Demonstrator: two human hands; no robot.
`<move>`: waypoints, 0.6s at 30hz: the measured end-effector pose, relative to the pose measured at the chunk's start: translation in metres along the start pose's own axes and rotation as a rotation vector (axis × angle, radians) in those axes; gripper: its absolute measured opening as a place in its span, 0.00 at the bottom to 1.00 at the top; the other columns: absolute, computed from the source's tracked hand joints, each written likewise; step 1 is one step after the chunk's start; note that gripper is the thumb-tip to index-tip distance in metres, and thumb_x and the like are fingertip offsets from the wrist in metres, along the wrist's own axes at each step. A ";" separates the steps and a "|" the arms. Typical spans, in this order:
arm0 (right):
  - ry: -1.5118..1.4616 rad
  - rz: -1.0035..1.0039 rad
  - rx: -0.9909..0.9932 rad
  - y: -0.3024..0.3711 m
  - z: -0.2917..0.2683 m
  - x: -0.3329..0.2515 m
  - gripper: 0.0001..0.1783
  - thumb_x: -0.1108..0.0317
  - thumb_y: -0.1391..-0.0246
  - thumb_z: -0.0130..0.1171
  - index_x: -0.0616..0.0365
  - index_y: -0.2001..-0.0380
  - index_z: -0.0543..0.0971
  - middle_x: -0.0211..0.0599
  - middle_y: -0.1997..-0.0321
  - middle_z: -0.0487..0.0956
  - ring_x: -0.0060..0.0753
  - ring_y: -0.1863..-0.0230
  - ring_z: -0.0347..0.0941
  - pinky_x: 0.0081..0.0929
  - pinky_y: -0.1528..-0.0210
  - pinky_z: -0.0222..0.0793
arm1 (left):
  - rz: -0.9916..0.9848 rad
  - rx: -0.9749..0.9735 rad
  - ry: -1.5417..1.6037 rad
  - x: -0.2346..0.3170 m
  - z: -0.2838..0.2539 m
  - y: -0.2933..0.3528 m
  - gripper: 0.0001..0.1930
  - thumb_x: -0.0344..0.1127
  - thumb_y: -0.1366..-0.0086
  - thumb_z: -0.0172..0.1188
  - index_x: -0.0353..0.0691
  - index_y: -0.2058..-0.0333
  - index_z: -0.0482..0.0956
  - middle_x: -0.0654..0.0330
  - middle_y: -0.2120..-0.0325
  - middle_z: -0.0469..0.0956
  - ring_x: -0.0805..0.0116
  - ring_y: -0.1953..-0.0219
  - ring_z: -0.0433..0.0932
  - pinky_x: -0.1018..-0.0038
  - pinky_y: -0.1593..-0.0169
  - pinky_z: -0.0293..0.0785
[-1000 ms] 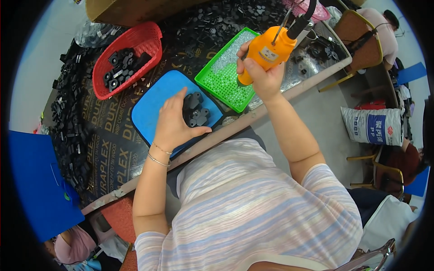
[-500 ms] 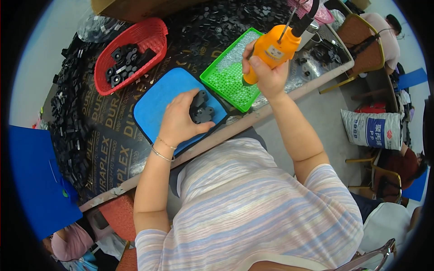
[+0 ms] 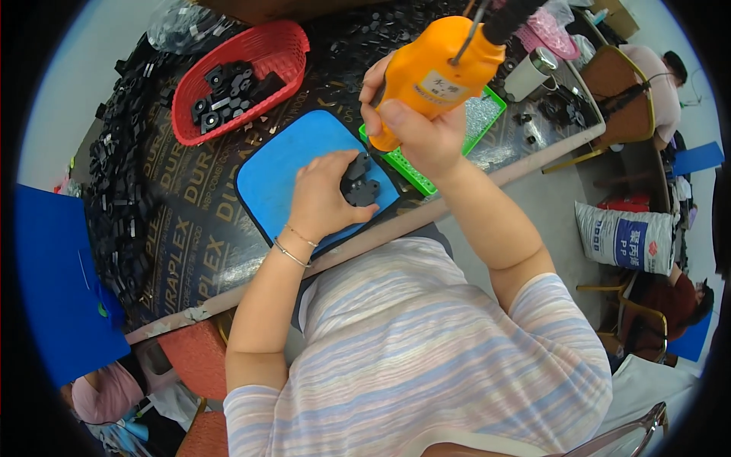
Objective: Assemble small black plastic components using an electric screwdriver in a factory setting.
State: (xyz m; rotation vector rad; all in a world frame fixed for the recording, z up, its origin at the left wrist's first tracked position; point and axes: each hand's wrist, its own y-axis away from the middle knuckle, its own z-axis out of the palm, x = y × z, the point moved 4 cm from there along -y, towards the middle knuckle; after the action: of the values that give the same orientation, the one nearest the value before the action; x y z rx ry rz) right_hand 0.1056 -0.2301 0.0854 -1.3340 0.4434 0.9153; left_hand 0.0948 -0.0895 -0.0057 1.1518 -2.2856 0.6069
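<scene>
My left hand [image 3: 326, 192] curls round a black moulded plastic part [image 3: 362, 183], holding it on a blue mat [image 3: 276, 164] near the table's front edge. The part's left side is hidden behind my fingers. In my right hand [image 3: 435, 141] is an orange electric screwdriver [image 3: 435, 65], gripped round its body, with a dark cable at its upper end. Its lower end points down just above and right of the black part; I cannot tell whether the tip touches it. Beneath my right wrist lies a green perforated tray [image 3: 413, 175] with small shiny pieces at its far end.
A red basket [image 3: 293, 72] holding several black parts stands beyond the mat. Loose black parts [image 3: 114, 206] heap along the table's left side. A silver cup [image 3: 533, 72] and a pink basket [image 3: 560, 38] stand at the far right. A white sack [image 3: 624, 238] is off the table, right.
My right hand has brought the screwdriver left, from over the green tray to beside the black part. My left hand still holds the part. The whole view has shifted slightly.
</scene>
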 end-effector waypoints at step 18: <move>-0.025 0.218 -0.008 -0.001 0.006 0.032 0.15 0.75 0.57 0.57 0.64 0.63 0.69 0.37 0.70 0.72 0.24 0.79 0.70 0.20 0.77 0.67 | 0.016 0.005 0.007 -0.002 0.003 -0.001 0.36 0.44 0.69 0.69 0.40 0.56 0.72 0.56 0.62 0.74 0.57 0.60 0.72 0.66 0.54 0.65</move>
State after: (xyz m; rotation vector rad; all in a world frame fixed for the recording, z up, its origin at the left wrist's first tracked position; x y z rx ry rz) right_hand 0.1242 -0.2141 0.0639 -1.2969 0.5740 1.1135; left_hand 0.0955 -0.0909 -0.0093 1.1332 -2.2901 0.6219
